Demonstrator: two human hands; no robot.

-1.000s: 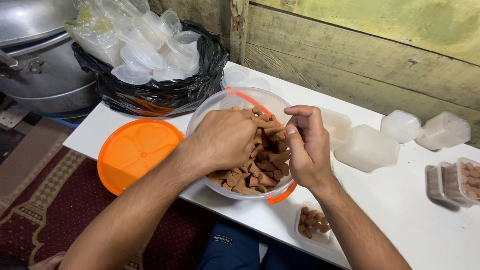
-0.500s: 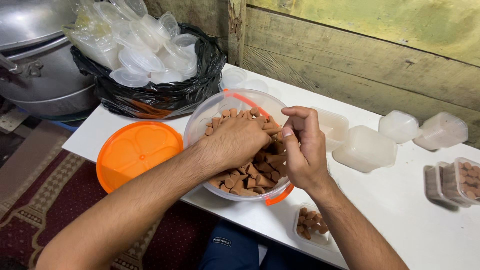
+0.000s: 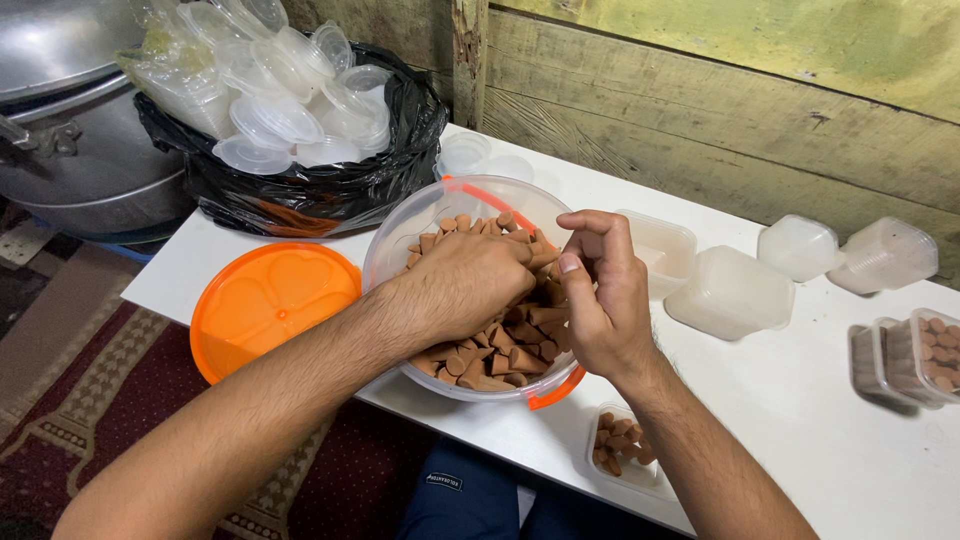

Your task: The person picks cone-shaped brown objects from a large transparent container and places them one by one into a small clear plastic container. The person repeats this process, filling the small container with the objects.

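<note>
Brown cones (image 3: 500,350) fill clear round tub (image 3: 440,215) under both hands | left hand (image 3: 480,285) curled down into the cones, grip hidden | right hand (image 3: 600,295) at tub rim, fingers pinched together, contents unclear | orange lid (image 3: 270,305) left of hands | white tabletop (image 3: 800,400); plank wall (image 3: 720,110) beyond.

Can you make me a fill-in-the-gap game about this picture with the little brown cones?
1. Both hands reach into the big clear tub, which is full of small ____ cones.
2. The round lid lying left of the tub is coloured ____.
3. The black bag behind the tub holds a heap of clear plastic ____.
4. The left hand is ____ the tub, down among the cones.

Missing words: brown; orange; lids; inside
</note>
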